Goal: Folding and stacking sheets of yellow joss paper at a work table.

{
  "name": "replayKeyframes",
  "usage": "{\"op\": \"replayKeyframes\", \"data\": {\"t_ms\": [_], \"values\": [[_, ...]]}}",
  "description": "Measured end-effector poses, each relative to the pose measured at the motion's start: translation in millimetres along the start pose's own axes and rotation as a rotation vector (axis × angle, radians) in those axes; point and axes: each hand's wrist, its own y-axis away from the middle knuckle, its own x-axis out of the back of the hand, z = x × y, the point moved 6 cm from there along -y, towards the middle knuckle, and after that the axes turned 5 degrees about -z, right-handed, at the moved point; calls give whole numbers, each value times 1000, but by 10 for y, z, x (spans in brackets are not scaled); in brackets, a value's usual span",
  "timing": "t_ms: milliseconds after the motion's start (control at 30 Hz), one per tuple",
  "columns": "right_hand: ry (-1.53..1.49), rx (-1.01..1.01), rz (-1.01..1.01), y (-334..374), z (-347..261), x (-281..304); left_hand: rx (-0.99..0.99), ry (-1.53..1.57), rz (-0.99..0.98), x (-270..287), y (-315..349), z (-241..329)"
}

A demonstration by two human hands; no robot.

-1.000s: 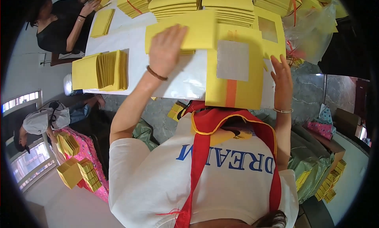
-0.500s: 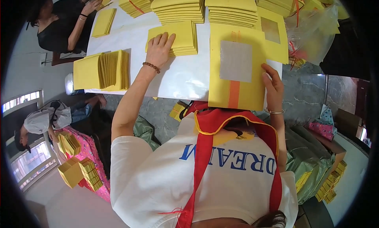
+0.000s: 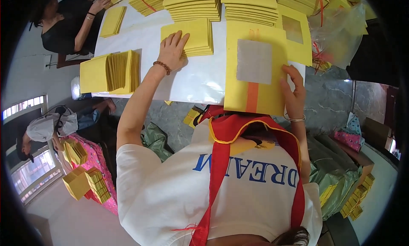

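My left hand (image 3: 171,53) lies with fingers stretched over a small stack of yellow paper envelopes (image 3: 200,35) in the middle of the table. A larger yellow paper piece (image 3: 234,92) lies to the right, its lower end at the table's near edge. It bears a pale grey rectangular panel (image 3: 254,62) and an orange strip (image 3: 252,97). My right hand (image 3: 295,90) is at that piece's right edge, with thumb and fingers apart; the fingertips touch or nearly touch the edge.
Thick envelope stacks (image 3: 191,5) line the far side of the white table (image 3: 204,79). Another stack (image 3: 108,73) stands at the left corner. A clear plastic bag (image 3: 341,37) hangs at the right. One person (image 3: 64,26) works at far left, another (image 3: 47,128) farther off.
The view has shifted slightly, so the table and papers sit a little higher in the picture. Both hands keep nearly the same places on the papers.
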Motion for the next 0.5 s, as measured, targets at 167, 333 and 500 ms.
{"op": "replayKeyframes", "data": {"t_ms": [167, 333, 500], "values": [[170, 139, -77, 38, -304, 53, 32, 44, 3, 134, 5, 6], [133, 108, -234, 114, -327, -42, 38, 47, -23, 257, 34, 114], [50, 146, -210, 99, -180, -114, -196, 377, 47, 826, 104, 962]]}}
